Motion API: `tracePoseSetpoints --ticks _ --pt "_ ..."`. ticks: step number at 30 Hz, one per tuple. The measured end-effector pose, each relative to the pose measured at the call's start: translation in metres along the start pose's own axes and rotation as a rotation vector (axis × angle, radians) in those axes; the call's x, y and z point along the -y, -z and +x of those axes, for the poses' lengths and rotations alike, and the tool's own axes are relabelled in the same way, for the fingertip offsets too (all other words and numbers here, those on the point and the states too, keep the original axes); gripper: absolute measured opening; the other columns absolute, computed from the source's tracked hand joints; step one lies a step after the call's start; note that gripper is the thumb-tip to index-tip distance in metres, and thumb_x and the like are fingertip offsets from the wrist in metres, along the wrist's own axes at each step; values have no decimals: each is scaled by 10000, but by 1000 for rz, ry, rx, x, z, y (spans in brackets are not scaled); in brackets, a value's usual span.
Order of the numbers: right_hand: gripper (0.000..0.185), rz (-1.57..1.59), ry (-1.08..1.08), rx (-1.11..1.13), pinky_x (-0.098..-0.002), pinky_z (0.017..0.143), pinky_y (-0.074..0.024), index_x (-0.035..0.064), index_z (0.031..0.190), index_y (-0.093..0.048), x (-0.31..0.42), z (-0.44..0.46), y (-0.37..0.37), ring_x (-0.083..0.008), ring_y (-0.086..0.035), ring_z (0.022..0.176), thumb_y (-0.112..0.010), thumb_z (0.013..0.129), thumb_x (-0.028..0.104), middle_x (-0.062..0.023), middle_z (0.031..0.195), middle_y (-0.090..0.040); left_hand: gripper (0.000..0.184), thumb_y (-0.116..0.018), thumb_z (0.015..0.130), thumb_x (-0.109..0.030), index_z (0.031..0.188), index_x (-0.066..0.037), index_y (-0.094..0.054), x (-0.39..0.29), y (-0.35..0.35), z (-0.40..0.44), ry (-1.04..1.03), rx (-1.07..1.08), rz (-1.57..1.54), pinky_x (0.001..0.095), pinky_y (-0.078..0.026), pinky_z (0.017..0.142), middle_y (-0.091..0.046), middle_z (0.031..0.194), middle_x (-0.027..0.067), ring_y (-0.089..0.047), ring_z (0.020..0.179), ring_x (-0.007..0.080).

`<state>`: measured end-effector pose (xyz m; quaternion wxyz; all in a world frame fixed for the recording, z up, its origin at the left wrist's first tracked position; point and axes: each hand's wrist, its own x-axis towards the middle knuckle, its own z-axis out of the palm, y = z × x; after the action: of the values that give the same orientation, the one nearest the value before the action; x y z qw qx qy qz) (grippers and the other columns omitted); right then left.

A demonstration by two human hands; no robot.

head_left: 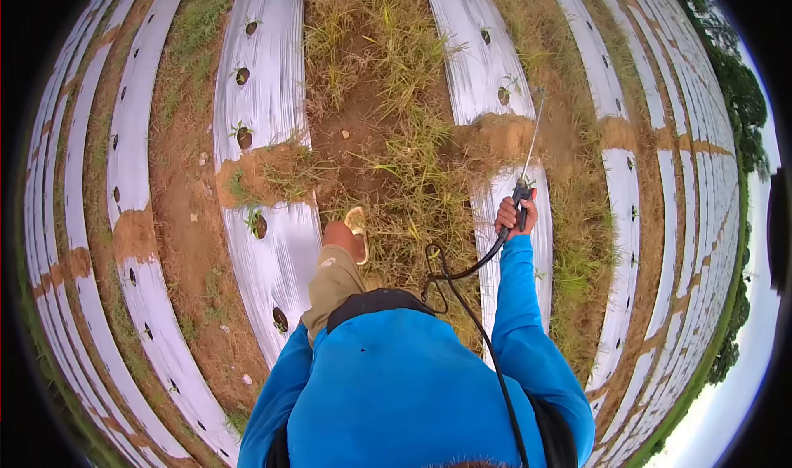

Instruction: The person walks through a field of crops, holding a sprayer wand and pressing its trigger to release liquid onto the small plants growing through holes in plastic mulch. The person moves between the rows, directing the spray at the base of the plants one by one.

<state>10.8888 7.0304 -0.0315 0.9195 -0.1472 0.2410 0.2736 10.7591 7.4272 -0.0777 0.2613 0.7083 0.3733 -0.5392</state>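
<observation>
My right hand (516,213) is wrapped round the black handle of a spray wand (522,192), out ahead of me on the right. From the handle, its thin metal lance (535,134) points forward over a bare soil gap, the tip near a seedling hole (504,96) in the plastic-covered bed. A black hose (470,272) runs from the handle back toward my waist. My left arm (280,385) hangs down along my side, and the left hand is hidden from view.
Long beds under silvery plastic mulch (260,97) run on both sides, with small seedlings in holes. A grassy furrow (396,179) lies between them, where my shoe (357,233) steps. Soil mounds (268,175) cross the beds. Trees (738,97) stand at the far right.
</observation>
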Motion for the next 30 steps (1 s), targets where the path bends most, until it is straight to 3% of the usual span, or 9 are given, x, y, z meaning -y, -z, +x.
tracePoseSetpoints --ticks 1,4,6,8,9,11,19,23,30 --pt "236 8 -20 36 -250 387 -340 39 766 -420 9 18 -5 -111 -352 419 -557 698 218 -10 570 -370 281 -601 803 -243 944 -2 -568 -14 -11 58 -290 -369 -140 402 -476 617 -595 733 152 -605 769 329" --pt "234 -44 -75 84 -256 381 -351 23 774 -448 41 71 -16 -120 -372 418 -546 701 223 -25 578 -405 466 -427 881 -417 1163 -56 -510 -45 -63 264 -533 -572 288 379 -485 669 -609 1014 173 -609 884 298" --pt "241 -58 -100 39 -259 375 -364 6 779 -475 58 112 -31 -129 -393 416 -536 701 226 -37 585 -438 443 -361 864 -334 1163 -39 -501 160 -55 334 -615 -199 -270 408 -433 815 -589 1065 166 -553 981 294" --pt "242 -84 -92 -41 -254 370 -362 17 773 -475 68 151 -53 -126 -389 408 -537 699 239 -27 564 -424 298 -405 825 -261 991 -60 -551 98 18 326 -235 96 -800 378 -455 595 -618 789 121 -572 674 245" --pt "244 -89 -77 -82 -253 370 -360 21 771 -475 70 165 -63 -126 -388 406 -538 696 244 -25 557 -420 198 -457 805 -258 844 -78 -530 43 85 265 -8 102 -856 334 -378 427 -566 670 102 -460 469 178" --pt "246 -116 -94 -79 -250 366 -355 23 765 -472 77 198 -100 -125 -384 402 -538 697 250 -21 551 -415 228 -452 827 -288 845 -72 -524 -17 161 288 -114 98 -929 290 -300 329 -546 634 78 -388 366 144" --pt "233 -131 -163 -154 -260 364 -353 36 746 -478 135 358 -189 -129 -387 405 -541 712 257 -18 558 -419 247 -438 902 -268 893 -44 -540 -259 447 244 -586 9 -1023 242 -305 396 -537 691 18 -445 505 77" --pt "215 -178 -168 -194 -262 353 -347 45 744 -486 177 474 -218 -126 -401 403 -538 711 251 -11 547 -426 246 -432 907 -261 898 -42 -544 -342 541 267 -602 -77 -1011 238 -307 399 -539 697 28 -444 501 83" --pt "184 -87 -164 -156 -259 337 -347 55 691 -490 257 700 -307 -117 -381 376 -536 689 233 1 516 -407 205 -501 811 -217 843 -28 -575 -374 584 338 -218 -120 -944 305 -360 394 -558 650 81 -480 476 144"
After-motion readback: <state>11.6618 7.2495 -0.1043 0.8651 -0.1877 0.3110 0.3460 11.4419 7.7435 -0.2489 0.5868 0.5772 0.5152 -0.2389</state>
